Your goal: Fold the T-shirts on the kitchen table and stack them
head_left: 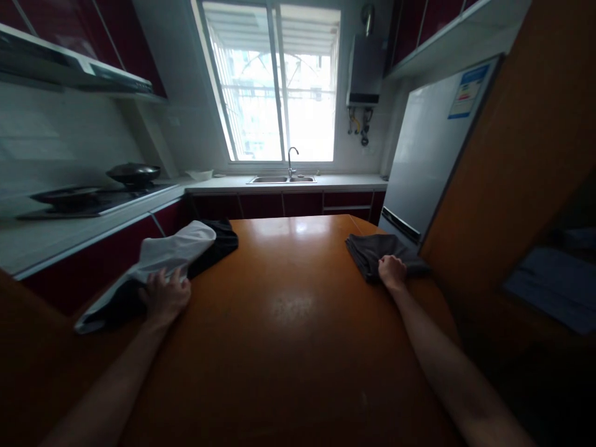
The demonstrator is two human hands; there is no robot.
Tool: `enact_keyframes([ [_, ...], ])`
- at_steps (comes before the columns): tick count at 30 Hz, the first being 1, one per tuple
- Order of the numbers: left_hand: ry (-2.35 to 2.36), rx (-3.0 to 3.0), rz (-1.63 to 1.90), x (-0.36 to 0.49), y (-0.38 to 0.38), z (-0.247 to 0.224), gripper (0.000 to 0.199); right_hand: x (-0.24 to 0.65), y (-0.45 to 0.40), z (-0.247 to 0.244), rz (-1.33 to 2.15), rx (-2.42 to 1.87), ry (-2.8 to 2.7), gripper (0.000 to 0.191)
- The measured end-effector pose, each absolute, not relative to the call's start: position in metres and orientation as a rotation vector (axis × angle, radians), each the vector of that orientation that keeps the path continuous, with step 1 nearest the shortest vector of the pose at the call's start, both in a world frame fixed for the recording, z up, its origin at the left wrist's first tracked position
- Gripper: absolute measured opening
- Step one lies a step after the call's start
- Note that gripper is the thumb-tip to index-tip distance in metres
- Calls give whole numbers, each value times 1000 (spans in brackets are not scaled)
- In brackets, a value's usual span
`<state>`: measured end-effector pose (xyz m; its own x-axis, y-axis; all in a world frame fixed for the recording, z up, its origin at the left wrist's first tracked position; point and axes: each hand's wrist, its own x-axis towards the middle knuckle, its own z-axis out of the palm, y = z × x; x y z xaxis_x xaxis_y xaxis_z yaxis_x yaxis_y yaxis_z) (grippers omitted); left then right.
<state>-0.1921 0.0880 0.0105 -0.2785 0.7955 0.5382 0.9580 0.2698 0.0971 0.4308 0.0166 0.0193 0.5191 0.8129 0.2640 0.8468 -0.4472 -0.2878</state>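
Observation:
On the left of the wooden table lies a crumpled black-and-white garment (174,248), its white part bunched over the black. My left hand (165,295) rests against its near edge with fingers spread. Across the table, at the right, is a folded dark grey garment (372,248), laid in a flat stack of layers. My right hand (392,271) is on its near side, the fingers curled closed against the cloth. The fingertips of that hand are partly hidden.
The brown wooden table (288,310) has a rounded far edge. Beyond it stand a counter with a sink (284,180) and tap. At the left is a gas stove (116,198) with pans; at the right, a fridge (428,149). Blue-grey fabric (554,285) sits at far right.

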Motion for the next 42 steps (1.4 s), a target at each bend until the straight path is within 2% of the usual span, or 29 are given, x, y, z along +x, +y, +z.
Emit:
enact_keyframes([
  [4, -1942, -1732, -732, -162, 84, 20, 43, 397, 12, 31, -62, -2303, -1533, 32],
  [9, -1782, -2098, -920, -117, 70, 32, 44, 287, -29, 27, 49, -2017, -1862, 26],
  [10, -1795, -2192, -937, -107, 66, 34, 45, 262, -44, 24, 98, -1926, -1938, 27],
  [14, -1795, -2610, -932, -72, 50, 43, 44, 197, -101, 24, 642, -1165, -2109, 34],
  [17, -1755, -2763, -633, -57, 37, 49, 52, 201, -108, 37, 839, -856, -1947, 33],
  [19, -1732, -2746, -421, -52, 27, 53, 59, 223, -87, 40, 770, -908, -1775, 32],
  [20, -1718, -2708, -356, -49, 20, 55, 56, 238, -72, 38, 740, -980, -1680, 32],
  [24, -1656, -2516, -274, -33, 1, 65, 28, 301, -4, 6, 617, -1275, -1366, 32],
  [28, -1745, -2438, -197, -24, 11, 86, 18, 339, 32, -23, 562, -1482, -1220, 34],
  [31, -1813, -2378, -216, -25, 46, 123, 15, 341, 34, -26, 572, -1511, -1218, 38],
  [34, -1868, -2232, -382, -31, 93, 188, 22, 334, 30, -25, 549, -1472, -1305, 40],
  [39, -1884, -1901, -825, -57, 150, 330, 34, 334, 31, -31, 552, -1482, -1347, 41],
  [40, -1879, -1767, -1084, -67, 155, 353, 30, 334, 32, -33, 556, -1487, -1355, 42],
  [42, -1849, -1641, -1217, -91, 157, 384, 33, 335, 33, -36, 541, -1493, -1385, 41],
])
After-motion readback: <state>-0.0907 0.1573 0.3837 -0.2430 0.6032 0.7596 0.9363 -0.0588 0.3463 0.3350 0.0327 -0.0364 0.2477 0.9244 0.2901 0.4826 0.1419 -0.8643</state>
